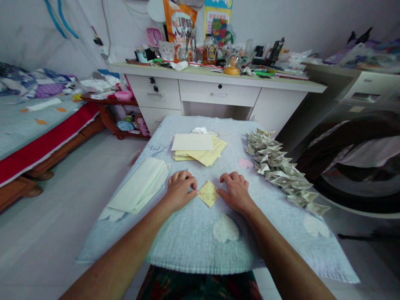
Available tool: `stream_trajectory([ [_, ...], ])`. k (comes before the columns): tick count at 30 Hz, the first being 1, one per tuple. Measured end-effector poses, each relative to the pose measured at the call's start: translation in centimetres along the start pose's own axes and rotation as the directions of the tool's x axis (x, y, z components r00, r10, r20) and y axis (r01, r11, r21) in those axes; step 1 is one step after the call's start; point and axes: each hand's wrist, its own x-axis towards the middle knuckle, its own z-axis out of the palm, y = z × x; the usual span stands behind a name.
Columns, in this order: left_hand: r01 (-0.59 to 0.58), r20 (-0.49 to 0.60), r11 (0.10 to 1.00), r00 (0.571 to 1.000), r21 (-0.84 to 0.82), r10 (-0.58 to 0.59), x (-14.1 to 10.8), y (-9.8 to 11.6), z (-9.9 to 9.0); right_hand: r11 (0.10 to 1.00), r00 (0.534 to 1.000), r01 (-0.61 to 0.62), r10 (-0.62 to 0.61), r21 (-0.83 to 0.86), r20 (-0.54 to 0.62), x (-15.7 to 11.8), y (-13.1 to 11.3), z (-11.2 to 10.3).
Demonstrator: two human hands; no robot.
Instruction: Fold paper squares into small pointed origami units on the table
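Note:
A small yellow paper square (208,193) lies turned like a diamond on the cloth-covered table (193,246). At its left corner is my left hand (181,189), thumb stretched toward the edge and the other fingers curved apart from it. My right hand (236,191) rests on the other side, its thumb at the right corner and its fingers spread and bent. Neither hand grips the paper. Beyond the hands sits a stack of yellow sheets (215,153) with a white card (192,142) on top.
Folded pale green paper (140,185) lies on the table's left. Rows of folded paper pieces (281,168) run down its right side. Behind stand a cluttered white desk (218,89) and, at right, a washing machine (359,98). A bed (37,121) is at left.

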Motion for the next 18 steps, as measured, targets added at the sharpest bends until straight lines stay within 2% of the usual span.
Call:
stream_trajectory([
  [5, 0.010, 0.006, 1.000, 1.000, 0.003, -0.010, -0.1, 0.0, -0.1, 0.998, 0.999, 0.031, -0.029, 0.051, -0.044, -0.1, -0.3, -0.1],
  [8, 0.004, -0.001, 1.000, 1.000, 0.010, -0.004, -0.1, -0.1, 0.1, 0.965, 0.972, 0.226, -0.215, 0.134, -0.094, -0.3, -1.2, 0.0],
  [11, 0.007, -0.004, 1.000, 1.000, 0.009, -0.007, 0.1, 0.0, 0.2, 0.887, 0.903, 0.429, -0.428, 0.173, -0.045, -0.5, -2.1, 0.2],
  [14, 0.028, 0.033, 1.000, 0.999, -0.011, -0.028, 0.0, 0.2, -0.4, 0.877, 0.886, 0.452, -0.463, 0.161, 0.034, -0.5, -2.5, 0.6],
  [16, 0.001, 0.114, 1.000, 0.994, -0.031, 0.002, -0.4, 0.1, -1.5, 0.880, 0.887, 0.447, -0.460, 0.161, 0.049, -0.4, -2.4, 0.7],
  [18, 0.001, 0.128, 1.000, 0.992, 0.015, -0.003, -1.0, -0.5, -3.1, 0.878, 0.885, 0.450, -0.463, 0.165, 0.048, -0.4, -2.2, 0.7],
])
